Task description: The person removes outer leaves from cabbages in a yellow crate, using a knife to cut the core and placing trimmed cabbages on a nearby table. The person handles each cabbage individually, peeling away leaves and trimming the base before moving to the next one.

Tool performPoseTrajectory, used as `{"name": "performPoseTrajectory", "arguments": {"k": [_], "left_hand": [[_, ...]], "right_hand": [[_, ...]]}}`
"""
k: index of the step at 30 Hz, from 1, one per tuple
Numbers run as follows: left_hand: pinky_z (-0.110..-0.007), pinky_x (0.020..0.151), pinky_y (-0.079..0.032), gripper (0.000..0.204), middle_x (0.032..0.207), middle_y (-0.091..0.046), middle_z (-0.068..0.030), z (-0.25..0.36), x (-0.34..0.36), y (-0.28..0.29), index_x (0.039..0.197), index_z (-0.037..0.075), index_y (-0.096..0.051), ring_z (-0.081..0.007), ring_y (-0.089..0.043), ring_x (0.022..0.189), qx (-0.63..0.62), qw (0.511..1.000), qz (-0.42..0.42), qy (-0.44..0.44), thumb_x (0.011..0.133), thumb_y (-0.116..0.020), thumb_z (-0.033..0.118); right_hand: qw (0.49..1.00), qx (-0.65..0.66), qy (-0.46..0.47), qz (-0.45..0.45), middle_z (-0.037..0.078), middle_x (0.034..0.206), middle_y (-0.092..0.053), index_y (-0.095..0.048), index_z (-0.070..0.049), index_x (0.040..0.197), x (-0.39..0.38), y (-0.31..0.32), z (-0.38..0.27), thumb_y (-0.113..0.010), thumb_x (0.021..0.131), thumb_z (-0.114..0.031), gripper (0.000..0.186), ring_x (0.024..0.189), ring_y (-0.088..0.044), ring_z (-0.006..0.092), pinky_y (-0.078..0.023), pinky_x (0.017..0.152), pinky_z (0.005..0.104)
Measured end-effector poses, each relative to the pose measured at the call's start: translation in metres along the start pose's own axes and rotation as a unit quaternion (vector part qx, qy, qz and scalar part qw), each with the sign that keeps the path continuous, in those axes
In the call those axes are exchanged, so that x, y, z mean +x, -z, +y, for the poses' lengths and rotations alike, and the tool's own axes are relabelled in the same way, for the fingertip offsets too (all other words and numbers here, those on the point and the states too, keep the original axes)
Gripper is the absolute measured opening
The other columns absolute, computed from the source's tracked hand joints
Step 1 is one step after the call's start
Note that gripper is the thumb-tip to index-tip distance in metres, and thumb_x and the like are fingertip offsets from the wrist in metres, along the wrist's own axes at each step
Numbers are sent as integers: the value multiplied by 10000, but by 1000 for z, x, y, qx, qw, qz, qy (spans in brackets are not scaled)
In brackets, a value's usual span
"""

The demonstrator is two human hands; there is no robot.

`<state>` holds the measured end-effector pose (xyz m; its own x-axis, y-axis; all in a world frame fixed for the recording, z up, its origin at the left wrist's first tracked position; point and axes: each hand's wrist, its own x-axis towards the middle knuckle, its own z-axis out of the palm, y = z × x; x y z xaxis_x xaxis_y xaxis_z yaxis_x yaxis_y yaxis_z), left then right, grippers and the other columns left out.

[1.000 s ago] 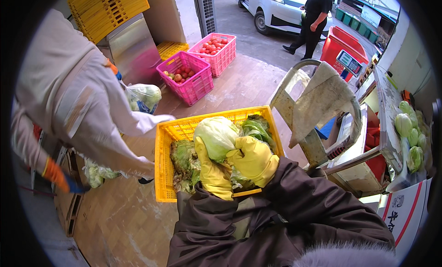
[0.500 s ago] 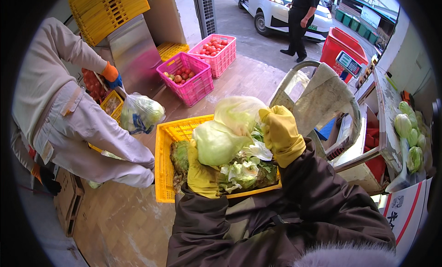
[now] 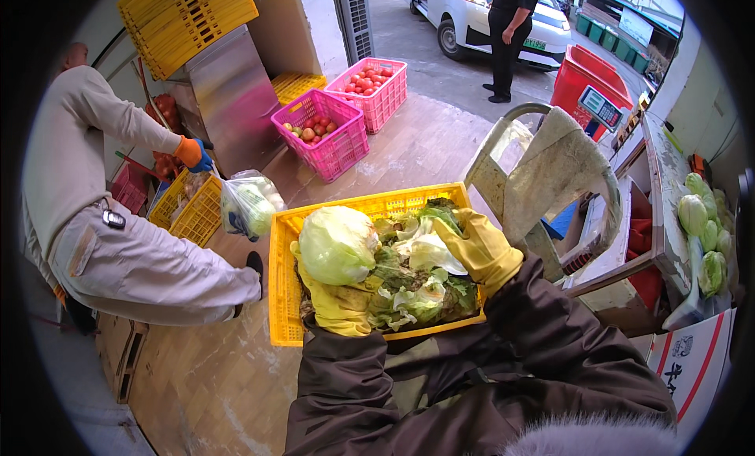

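Note:
My left hand, in a yellow rubber glove, cups a pale green iceberg lettuce head from below and the left side. The lettuce sits above the left part of a yellow plastic crate. My right hand, gloved the same way, is low over the crate's right side with its fingers apart, touching or just above loose lettuce leaves. A whitish leaf lies beside its thumb. Some of the leaves look brown and wilted.
Pink crates of tomatoes and mixed round produce stand ahead. A co-worker on the left holds a plastic bag of vegetables. A cloth-draped chair and a bench with vegetables are at right. Another person stands by a white van.
My right hand has come down from the lettuce into the crate; the large loose outer leaf is off the head. My left hand has turned the lettuce. The co-worker has shifted and straightened somewhat.

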<state>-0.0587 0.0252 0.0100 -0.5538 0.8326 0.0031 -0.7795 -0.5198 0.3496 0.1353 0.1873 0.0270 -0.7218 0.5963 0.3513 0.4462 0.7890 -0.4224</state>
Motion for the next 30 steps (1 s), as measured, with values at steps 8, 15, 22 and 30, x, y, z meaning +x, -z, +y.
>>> {"name": "performPoseTrajectory", "arguments": {"k": [8, 15, 22, 30], "left_hand": [[-519, 1031, -496, 684, 1406, -547, -120, -8, -9, -21, 1421, 121, -491, -325, -561, 1246, 19, 998, 39, 40, 949, -539, 614], [-480, 1013, -507, 709, 1321, -605, -126, -6, -10, -25, 1386, 94, -521, -308, -602, 1186, 97, 990, 44, 90, 933, -546, 638], [-494, 1043, -489, 763, 1365, -579, -170, -8, -11, -14, 1436, 52, -471, -323, -586, 1232, 91, 977, -31, 189, 945, -518, 634], [-570, 1042, -459, 827, 1331, -601, -164, -8, 14, 19, 1394, 78, -521, -383, -577, 1209, 21, 980, -52, 189, 882, -531, 727]], "right_hand": [[988, 81, 132, -1, 218, 970, -626, -493, -17, 1329, 8, 37, -93, -728, 874, -400, 640, 918, -643, 396, -523, 765, 470], [912, -68, 358, 188, 41, 822, -590, -686, -70, 834, 25, 48, -77, -671, 743, -21, 105, 718, -586, 213, -475, 619, 307], [974, 153, 62, 154, 172, 691, -593, -668, -28, 737, 55, 39, -46, -670, 943, -271, 318, 691, -589, 377, -456, 622, 447], [966, 204, -115, 105, 48, 548, -529, -639, 24, 695, 51, -25, 19, -664, 970, -199, 355, 530, -427, 112, -393, 505, 321]]}}
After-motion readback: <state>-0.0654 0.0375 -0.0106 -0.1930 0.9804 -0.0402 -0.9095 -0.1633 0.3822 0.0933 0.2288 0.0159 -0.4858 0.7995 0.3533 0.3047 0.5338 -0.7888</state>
